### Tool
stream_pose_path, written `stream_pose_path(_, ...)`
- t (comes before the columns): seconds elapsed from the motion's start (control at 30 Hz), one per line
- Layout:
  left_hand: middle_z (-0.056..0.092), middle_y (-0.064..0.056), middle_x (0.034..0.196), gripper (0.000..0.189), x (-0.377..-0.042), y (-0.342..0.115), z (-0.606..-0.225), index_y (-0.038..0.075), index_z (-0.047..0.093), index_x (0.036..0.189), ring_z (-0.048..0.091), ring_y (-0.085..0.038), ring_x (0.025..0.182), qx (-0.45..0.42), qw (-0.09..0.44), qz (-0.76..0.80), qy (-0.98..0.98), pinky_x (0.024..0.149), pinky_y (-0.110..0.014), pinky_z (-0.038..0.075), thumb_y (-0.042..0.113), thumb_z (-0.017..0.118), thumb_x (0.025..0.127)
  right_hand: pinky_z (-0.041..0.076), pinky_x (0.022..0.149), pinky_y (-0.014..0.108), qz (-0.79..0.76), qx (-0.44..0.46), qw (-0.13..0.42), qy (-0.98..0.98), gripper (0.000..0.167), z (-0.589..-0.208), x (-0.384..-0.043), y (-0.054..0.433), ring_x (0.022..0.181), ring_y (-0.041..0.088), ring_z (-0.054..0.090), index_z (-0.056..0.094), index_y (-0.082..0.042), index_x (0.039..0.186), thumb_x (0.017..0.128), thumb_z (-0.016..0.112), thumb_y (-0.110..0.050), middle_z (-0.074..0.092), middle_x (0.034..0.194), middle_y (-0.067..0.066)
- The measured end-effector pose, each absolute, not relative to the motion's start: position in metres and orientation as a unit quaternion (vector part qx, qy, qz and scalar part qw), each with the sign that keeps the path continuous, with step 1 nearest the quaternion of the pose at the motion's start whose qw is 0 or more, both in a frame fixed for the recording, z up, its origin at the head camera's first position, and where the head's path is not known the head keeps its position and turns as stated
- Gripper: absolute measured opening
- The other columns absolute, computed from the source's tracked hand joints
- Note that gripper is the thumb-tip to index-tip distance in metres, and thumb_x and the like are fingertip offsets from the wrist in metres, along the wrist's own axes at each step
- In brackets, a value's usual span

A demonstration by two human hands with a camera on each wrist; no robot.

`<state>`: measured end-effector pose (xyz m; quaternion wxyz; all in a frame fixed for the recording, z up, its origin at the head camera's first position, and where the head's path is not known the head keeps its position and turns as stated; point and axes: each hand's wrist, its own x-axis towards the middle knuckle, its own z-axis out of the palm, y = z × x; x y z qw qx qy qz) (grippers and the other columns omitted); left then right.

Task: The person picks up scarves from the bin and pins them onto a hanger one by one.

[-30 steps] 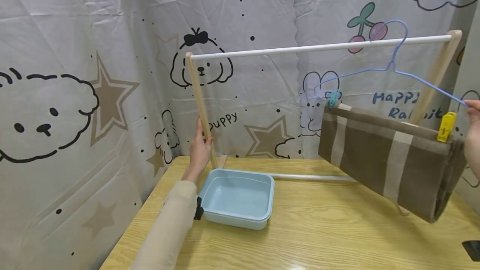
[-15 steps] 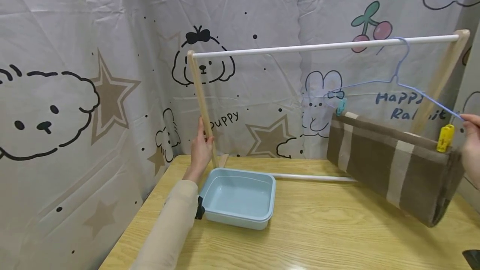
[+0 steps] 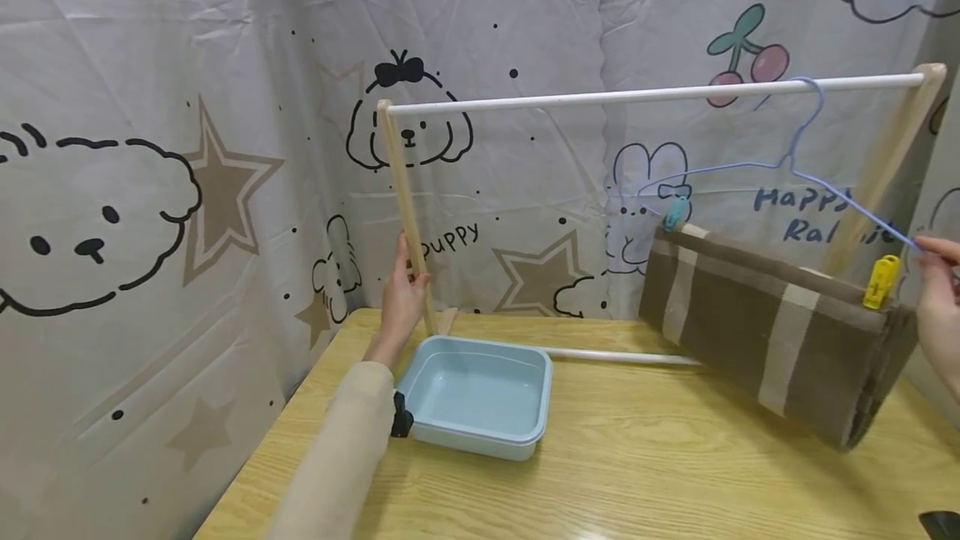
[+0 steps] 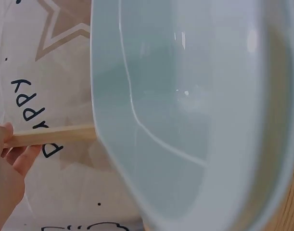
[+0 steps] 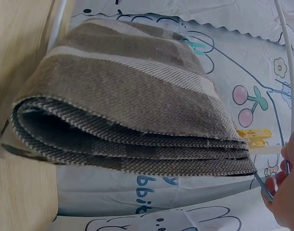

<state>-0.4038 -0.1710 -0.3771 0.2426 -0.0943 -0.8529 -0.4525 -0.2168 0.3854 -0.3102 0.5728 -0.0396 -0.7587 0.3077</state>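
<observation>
My left hand (image 3: pixel 402 300) grips the left wooden post (image 3: pixel 402 190) of a drying rack, thumb and fingers around it. At the right edge, my right hand (image 3: pixel 941 307) pinches the lower right corner of a blue wire hanger (image 3: pixel 847 194). The hanger's hook curves over the rack's white top rail (image 3: pixel 600 97). A folded brown scarf with pale stripes (image 5: pixel 122 86) hangs over the hanger's lower bar, tilted down to the right. A blue clothespin (image 3: pixel 677 213) clips its left end and a yellow clothespin (image 3: pixel 882 282) its right end.
A pale blue plastic basin (image 3: pixel 480 448) stands on the wooden table (image 3: pixel 637 473), in front of the left post. Behind it runs the rack's white lower rail (image 3: pixel 622 356). A printed curtain (image 3: pixel 300 48) closes off the back and left side.
The hanger came down, its hook now over the top rail. My right hand lowered with its corner, and the scarf swung slightly left in the last half second. My left hand stayed on the post.
</observation>
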Motion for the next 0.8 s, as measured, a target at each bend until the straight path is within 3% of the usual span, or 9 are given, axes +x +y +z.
stream_pose_path(0.2, 0.048, -0.020, 0.144, 0.080, -0.394, -0.182, -0.364, 0.021, 0.010, 0.161, 0.054, -0.037, 0.128, -0.100, 0.213, -0.400, -0.886, 0.098, -0.049, 0.052, 0.009, 0.059, 0.099, 0.018, 0.059, 0.008, 0.298, -0.102, 0.538, -0.782, 0.033, -0.313, -0.211, 0.387, 0.066, -0.016, 0.023, 0.058, 0.002, 0.132, 0.106, 0.044, -0.010, 0.028, 0.094, -0.042)
stream_pose_path(0.33, 0.049, -0.017, 0.137, 0.070, -0.384, -0.189, -0.357, 0.014, 0.022, 0.157, 0.055, -0.036, 0.122, -0.087, 0.229, -0.387, -0.889, 0.092, -0.050, 0.051, 0.011, 0.060, 0.098, 0.016, 0.060, 0.010, 0.276, -0.129, 0.513, -0.802, 0.036, -0.313, -0.202, 0.384, 0.069, -0.011, 0.020, 0.051, -0.004, 0.140, 0.107, 0.042, -0.013, 0.026, 0.106, -0.037)
stream_pose_path(0.43, 0.054, -0.015, 0.125, 0.055, -0.378, -0.191, -0.356, 0.010, 0.040, 0.148, 0.061, -0.034, 0.108, -0.085, 0.257, -0.380, -0.884, 0.083, -0.047, 0.052, 0.009, 0.061, 0.097, 0.017, 0.063, 0.008, 0.284, -0.106, 0.519, -0.799, 0.035, -0.313, -0.198, 0.375, 0.071, -0.013, 0.022, 0.053, 0.001, 0.137, 0.107, 0.041, -0.011, 0.029, 0.107, -0.038)
stream_pose_path(0.57, 0.059, -0.016, 0.116, 0.039, -0.368, -0.182, -0.362, 0.004, 0.056, 0.132, 0.060, -0.034, 0.106, -0.131, 0.264, -0.337, -0.894, 0.090, -0.046, 0.051, 0.008, 0.064, 0.094, 0.028, 0.080, 0.006, 0.297, -0.013, 0.571, -0.765, 0.030, -0.314, -0.194, 0.363, 0.086, -0.023, 0.033, 0.061, 0.013, 0.119, 0.103, 0.047, -0.008, 0.036, 0.103, -0.048)
stream_pose_path(0.67, 0.061, -0.017, 0.121, 0.039, -0.359, -0.168, -0.367, 0.003, 0.059, 0.130, 0.056, -0.035, 0.114, -0.188, 0.243, -0.288, -0.907, 0.100, -0.049, 0.046, 0.015, 0.068, 0.094, 0.027, 0.089, 0.006, 0.280, 0.063, 0.593, -0.752, 0.034, -0.318, -0.195, 0.357, 0.099, -0.025, 0.038, 0.066, 0.016, 0.106, 0.100, 0.054, -0.015, 0.044, 0.103, -0.047)
stream_pose_path(0.8, 0.059, -0.015, 0.130, 0.047, -0.345, -0.146, -0.371, 0.007, 0.057, 0.135, 0.053, -0.035, 0.123, -0.257, 0.222, -0.228, -0.913, 0.107, -0.051, 0.041, 0.029, 0.069, 0.095, 0.025, 0.082, 0.003, 0.246, 0.087, 0.556, -0.789, 0.036, -0.330, -0.195, 0.349, 0.098, -0.024, 0.034, 0.069, 0.011, 0.105, 0.097, 0.061, -0.022, 0.044, 0.103, -0.039)
